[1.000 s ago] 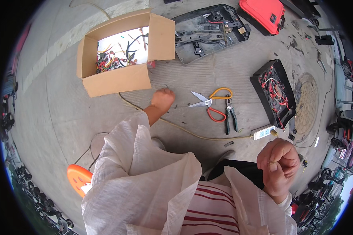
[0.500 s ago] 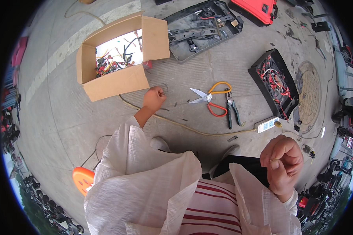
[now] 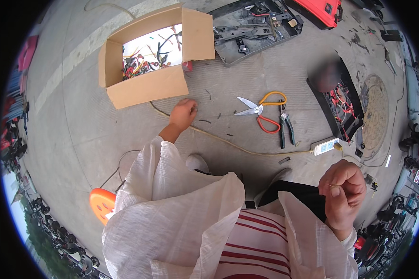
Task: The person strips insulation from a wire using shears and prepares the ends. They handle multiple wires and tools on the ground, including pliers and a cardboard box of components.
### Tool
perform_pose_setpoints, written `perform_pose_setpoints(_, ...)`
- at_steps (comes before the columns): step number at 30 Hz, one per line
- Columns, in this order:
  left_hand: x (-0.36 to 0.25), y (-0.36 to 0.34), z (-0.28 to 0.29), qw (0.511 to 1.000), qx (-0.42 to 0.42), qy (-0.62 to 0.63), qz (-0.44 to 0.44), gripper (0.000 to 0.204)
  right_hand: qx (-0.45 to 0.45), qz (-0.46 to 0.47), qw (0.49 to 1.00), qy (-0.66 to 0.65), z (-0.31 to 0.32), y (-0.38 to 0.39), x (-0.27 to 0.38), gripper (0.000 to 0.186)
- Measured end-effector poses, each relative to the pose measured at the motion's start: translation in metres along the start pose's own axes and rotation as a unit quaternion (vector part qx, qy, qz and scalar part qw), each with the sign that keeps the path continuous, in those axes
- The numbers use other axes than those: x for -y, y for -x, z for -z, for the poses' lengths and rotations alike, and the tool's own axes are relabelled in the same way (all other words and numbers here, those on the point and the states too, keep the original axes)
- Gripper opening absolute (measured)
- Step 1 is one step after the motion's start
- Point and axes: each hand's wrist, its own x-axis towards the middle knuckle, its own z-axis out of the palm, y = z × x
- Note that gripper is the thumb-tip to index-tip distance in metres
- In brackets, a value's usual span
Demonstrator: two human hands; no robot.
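Observation:
My left hand (image 3: 184, 113) hovers over the floor beside the front of a cardboard box (image 3: 146, 88), its fingers loosely curled and slightly apart, with nothing seen in them. Inside the box lie cut wire pieces (image 3: 144, 65) in several colours. At the lower right, my right hand (image 3: 343, 195) is closed, thumb against fingers, on a thin yellowish wire (image 3: 333, 186); most of it is hidden. Between the hands, scissors (image 3: 260, 109) with one orange and one red handle lie with blades apart. Dark-handled pliers (image 3: 286, 126) rest against them.
A power strip (image 3: 326, 146) trails a tan cable (image 3: 246, 151) across the floor. A black tray (image 3: 322, 100) holds red and black wiring. Behind stand a grey plastic housing (image 3: 256, 37) and a red case (image 3: 317, 11). An orange stool (image 3: 102, 204) is at my left.
The view has shifted, so the floor things sit further right and higher. My left hand has drawn back slightly from the box, its fist loosened. My right hand keeps its pinch.

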Motion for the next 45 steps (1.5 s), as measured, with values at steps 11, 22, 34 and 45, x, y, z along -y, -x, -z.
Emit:
perform_pose_setpoints(11,-0.008,-0.003,-0.005,0.981,0.066,-0.160,-0.087,0.014,0.007,-0.019,1.000,0.001,-0.001,-0.010,-0.002,0.010)
perform_pose_setpoints(22,-0.005,-0.011,-0.013,0.961,0.071,-0.225,-0.148,0.006,0.010,-0.035,0.999,-0.007,0.001,-0.010,0.001,0.012)
perform_pose_setpoints(34,-0.005,-0.010,-0.025,0.956,0.058,-0.254,-0.137,0.008,0.024,-0.036,0.999,-0.007,0.003,-0.009,0.003,0.012)
perform_pose_setpoints(45,-0.023,-0.017,-0.007,0.999,0.025,-0.026,0.040,0.006,0.033,-0.030,0.999,-0.003,0.004,-0.001,0.005,0.012)
